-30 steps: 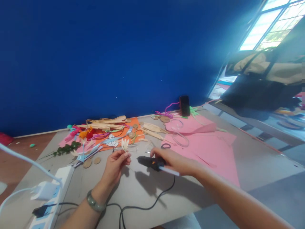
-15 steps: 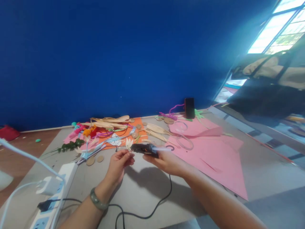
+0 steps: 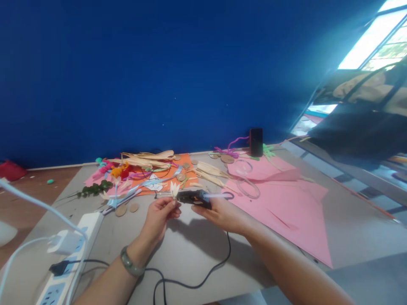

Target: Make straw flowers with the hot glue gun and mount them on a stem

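Note:
Between the thumb and fingers of my left hand [image 3: 163, 214] a small cream flower-like piece [image 3: 174, 189] with pointed petals is pinched upright. My right hand [image 3: 221, 215] is wrapped round a black hot glue gun [image 3: 193, 197], its nozzle pointing left at the cream piece. Whether the nozzle touches the piece I cannot tell. A pale glue stick [image 3: 218, 195] juts from the back of the gun. From below my right hand a black cord [image 3: 219, 264] runs over the table. A green bangle [image 3: 131, 262] circles my left wrist.
A white power strip [image 3: 90, 224] with plugs lies at the left. Behind my hands are wooden discs [image 3: 121, 210], orange paper [image 3: 187, 160], pale strips [image 3: 210, 171] and a green leaf sprig [image 3: 95, 189]. Pink paper [image 3: 295, 220] spreads rightward; a black phone-like object [image 3: 256, 142] stands against the blue wall [image 3: 190, 76].
The view has shifted slightly. Both hands keep nearly the same pose, the cream piece and the glue gun still close together.

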The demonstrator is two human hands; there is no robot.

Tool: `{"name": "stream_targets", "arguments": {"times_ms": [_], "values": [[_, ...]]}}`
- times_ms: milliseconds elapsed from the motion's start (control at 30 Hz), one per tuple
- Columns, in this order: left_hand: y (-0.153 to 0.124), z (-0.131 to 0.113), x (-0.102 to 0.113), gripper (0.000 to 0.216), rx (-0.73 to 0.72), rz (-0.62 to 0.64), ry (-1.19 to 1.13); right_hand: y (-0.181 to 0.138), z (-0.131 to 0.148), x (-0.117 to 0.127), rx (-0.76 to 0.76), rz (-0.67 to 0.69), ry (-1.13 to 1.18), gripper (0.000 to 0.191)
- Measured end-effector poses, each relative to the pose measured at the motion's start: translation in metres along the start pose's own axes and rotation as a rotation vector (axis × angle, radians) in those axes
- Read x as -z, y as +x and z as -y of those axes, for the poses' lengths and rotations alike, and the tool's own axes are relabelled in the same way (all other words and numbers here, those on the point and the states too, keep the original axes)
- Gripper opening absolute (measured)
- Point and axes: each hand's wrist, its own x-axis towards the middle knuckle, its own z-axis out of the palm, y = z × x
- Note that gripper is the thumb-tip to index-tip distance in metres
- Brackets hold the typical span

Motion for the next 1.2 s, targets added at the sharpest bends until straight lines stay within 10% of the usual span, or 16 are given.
{"name": "stream_targets", "arguments": {"times_ms": [1200], "values": [[-0.0039, -0.0047, -0.003, 0.025, 0.005, 0.012, 0.001, -0.0009, 0.0014, -0.0011, -0.024, -0.014, -0.06, 0.025]]}}
